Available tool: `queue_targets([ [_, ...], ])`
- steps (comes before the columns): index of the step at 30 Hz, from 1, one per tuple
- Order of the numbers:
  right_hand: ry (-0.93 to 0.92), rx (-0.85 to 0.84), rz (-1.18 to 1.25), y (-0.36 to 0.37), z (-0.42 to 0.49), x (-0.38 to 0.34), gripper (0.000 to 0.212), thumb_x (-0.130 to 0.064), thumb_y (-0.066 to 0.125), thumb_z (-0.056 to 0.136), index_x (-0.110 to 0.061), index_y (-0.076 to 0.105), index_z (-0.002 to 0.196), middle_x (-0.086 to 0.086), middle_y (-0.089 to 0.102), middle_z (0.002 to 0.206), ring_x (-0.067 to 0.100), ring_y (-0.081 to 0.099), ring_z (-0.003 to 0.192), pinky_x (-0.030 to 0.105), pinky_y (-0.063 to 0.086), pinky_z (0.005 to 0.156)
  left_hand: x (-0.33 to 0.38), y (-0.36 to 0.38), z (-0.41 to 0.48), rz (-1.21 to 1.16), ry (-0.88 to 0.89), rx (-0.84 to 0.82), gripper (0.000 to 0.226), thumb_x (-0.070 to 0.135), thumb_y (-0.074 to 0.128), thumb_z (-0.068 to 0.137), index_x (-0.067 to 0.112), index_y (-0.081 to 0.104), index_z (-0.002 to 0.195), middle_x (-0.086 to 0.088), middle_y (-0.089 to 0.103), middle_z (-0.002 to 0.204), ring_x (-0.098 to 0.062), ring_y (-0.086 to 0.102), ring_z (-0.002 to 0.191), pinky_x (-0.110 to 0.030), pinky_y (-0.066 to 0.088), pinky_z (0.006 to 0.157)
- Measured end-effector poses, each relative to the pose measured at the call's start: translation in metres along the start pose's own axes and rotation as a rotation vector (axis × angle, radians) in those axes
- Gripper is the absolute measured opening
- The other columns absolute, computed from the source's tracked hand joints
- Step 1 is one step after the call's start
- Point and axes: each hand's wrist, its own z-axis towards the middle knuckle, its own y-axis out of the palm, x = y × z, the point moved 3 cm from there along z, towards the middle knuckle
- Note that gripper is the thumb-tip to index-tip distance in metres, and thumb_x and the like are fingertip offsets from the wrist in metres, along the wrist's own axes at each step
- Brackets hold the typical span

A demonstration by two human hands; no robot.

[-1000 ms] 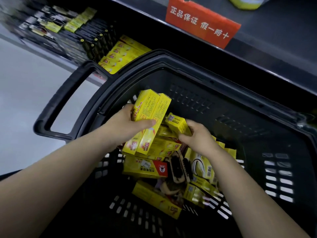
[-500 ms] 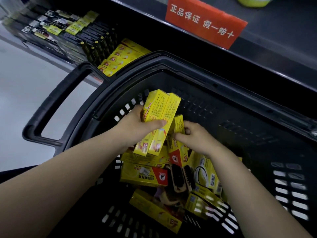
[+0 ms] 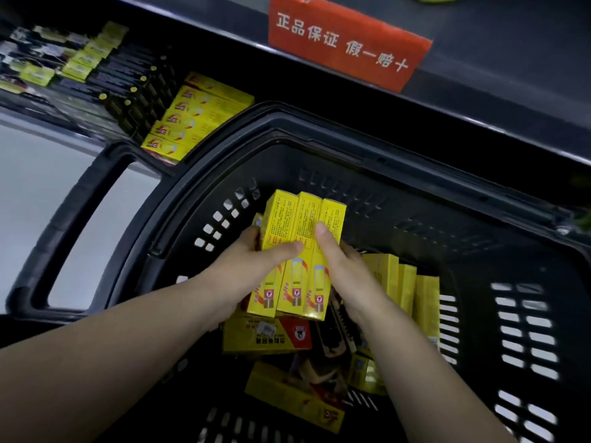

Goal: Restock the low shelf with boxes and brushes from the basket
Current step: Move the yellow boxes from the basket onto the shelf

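Boxes (image 3: 302, 241) now number three: right hand (image 3: 340, 266) has pressed one against the pair in left hand (image 3: 249, 273); both grip them over the basket (image 3: 351, 139), likely shelf-bound next.

Red sign (image 3: 348, 43) with white characters, pale grey floor (image 3: 32, 187)

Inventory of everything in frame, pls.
held boxes: at least three, yellow, side by side above the basket
loose boxes: several, yellow, heaped in the basket
brush: at least one, dark, among the loose boxes
basket: one, black, under the hands
shelf boxes: one row, yellow, beyond the basket's rim
dark packs: many, black, left of that row
sign: one, red, top of view
left hand: grips held boxes from left
right hand: grips them from right
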Motion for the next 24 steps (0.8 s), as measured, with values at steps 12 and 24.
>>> queue_targets([
  [12, 0.059, 0.138, 0.285, 0.005, -0.035, 0.0, 0.071, -0.082, 0.036, 0.074, -0.041, 0.051, 0.13, -0.001, 0.057, 0.133, 0.023, 0.054, 0.122, 0.05, 0.04, 0.104, 0.006, 0.012, -0.015, 0.099, -0.048, -0.239, 0.058, 0.021, 0.082, 0.065, 0.023, 0.058, 0.118, -0.005, 0.074, 0.097, -0.025, 0.07, 0.09, -0.046, 0.054, 0.085],
  [24, -0.256, 0.081, 0.402, 0.014, -0.048, -0.05, 0.017, -0.034, 0.047, 0.093, -0.032, 0.057, 0.106, 0.002, 0.073, 0.093, 0.02, 0.071, 0.081, 0.035, 0.057, 0.065, 0.056, -0.034, -0.052, 0.294, 0.215, -0.143, 0.069, 0.033, 0.082, 0.065, 0.026, 0.052, 0.127, 0.003, 0.065, 0.115, -0.016, 0.061, 0.105, -0.036, 0.049, 0.09],
])
